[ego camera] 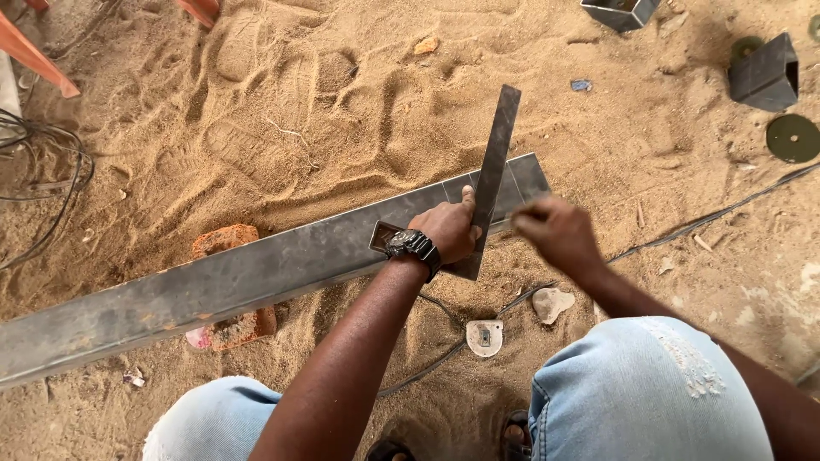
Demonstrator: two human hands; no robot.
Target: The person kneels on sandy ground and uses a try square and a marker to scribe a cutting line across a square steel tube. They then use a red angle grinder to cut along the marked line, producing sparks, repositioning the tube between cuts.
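Note:
A long grey steel beam (256,273) lies across the sand, propped on a red brick (226,241). A flat metal try square (494,166) rests across the beam near its right end. My left hand (448,230), with a black wristwatch (412,246), presses the square down on the beam, thumb along the blade. My right hand (555,230) is blurred just right of the square, fingers pinched; whether they grip a small marker I cannot tell.
Sandy ground with footprints all around. Short steel tube offcuts (764,75) (621,12) and a round grinding disc (792,137) lie at the upper right. Cables (51,171) coil at left; another cable (709,218) runs right. A stone (552,303) sits near my knees (649,384).

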